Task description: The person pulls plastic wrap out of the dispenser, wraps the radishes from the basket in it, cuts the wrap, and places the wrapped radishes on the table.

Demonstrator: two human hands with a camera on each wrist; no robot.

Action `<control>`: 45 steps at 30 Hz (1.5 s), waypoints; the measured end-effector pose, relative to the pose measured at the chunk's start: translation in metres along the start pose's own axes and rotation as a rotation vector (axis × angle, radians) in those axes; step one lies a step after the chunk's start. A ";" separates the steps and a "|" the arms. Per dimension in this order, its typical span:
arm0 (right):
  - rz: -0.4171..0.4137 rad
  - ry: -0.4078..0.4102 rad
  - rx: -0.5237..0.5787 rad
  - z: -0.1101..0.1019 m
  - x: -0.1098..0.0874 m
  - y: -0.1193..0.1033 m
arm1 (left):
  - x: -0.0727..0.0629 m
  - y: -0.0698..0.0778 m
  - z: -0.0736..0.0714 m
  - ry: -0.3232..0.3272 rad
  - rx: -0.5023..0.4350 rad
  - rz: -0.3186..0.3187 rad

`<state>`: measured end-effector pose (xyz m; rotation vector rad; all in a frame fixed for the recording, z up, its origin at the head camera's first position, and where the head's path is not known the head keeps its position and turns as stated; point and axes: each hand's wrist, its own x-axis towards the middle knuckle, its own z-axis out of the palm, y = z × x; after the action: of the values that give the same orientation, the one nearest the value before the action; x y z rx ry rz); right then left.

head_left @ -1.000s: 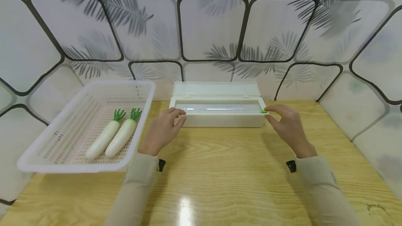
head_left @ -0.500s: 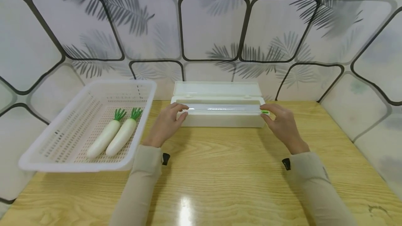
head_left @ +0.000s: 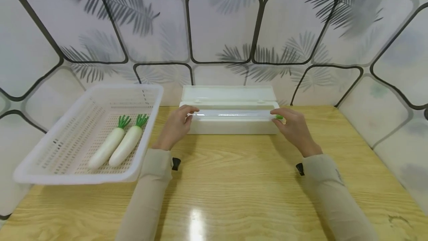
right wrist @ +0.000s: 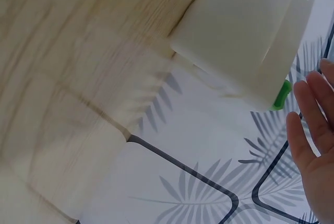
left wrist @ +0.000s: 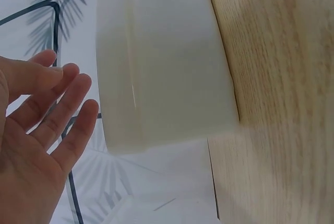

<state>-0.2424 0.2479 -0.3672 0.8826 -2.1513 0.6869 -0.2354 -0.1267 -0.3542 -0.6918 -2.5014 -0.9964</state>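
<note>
A white cling film dispenser (head_left: 232,127) stands at the back of the table with its lid (head_left: 229,93) raised. Across its top opening lies shiny clear cling film (head_left: 230,113). My left hand (head_left: 174,127) is at the film's left end, thumb and index finger pinching its edge. In the left wrist view, the other fingers of my left hand (left wrist: 42,125) are spread beside the box. At the opposite end, my right hand (head_left: 295,129) pinches the film, next to the green slider (head_left: 279,116). The right wrist view shows only some fingers of the right hand (right wrist: 318,145); its thumb is hidden.
On the left sits a white perforated plastic basket (head_left: 60,179) holding two white radishes (head_left: 125,146) with short green stems. The wooden table (head_left: 234,189) meets a patterned wall (head_left: 224,29) close behind the dispenser.
My right hand has moved left, inward past the green slider, onto the film's right end. The left hand has come to pinch the film's left end. Basket and dispenser stay in place.
</note>
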 end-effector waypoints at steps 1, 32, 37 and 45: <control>0.000 -0.005 -0.002 0.001 0.001 0.001 | 0.001 -0.001 0.000 0.000 0.004 0.005; 0.102 -0.171 -0.017 0.004 0.012 0.016 | 0.016 -0.016 0.001 -0.085 0.046 -0.045; 0.144 -0.167 0.000 0.006 0.015 0.018 | 0.017 -0.019 0.001 -0.040 0.051 -0.028; 0.214 -0.181 0.024 0.009 0.016 0.022 | 0.019 -0.020 0.001 0.005 0.031 -0.053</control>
<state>-0.2713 0.2492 -0.3646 0.7583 -2.4287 0.7644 -0.2622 -0.1327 -0.3561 -0.6155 -2.5376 -0.9747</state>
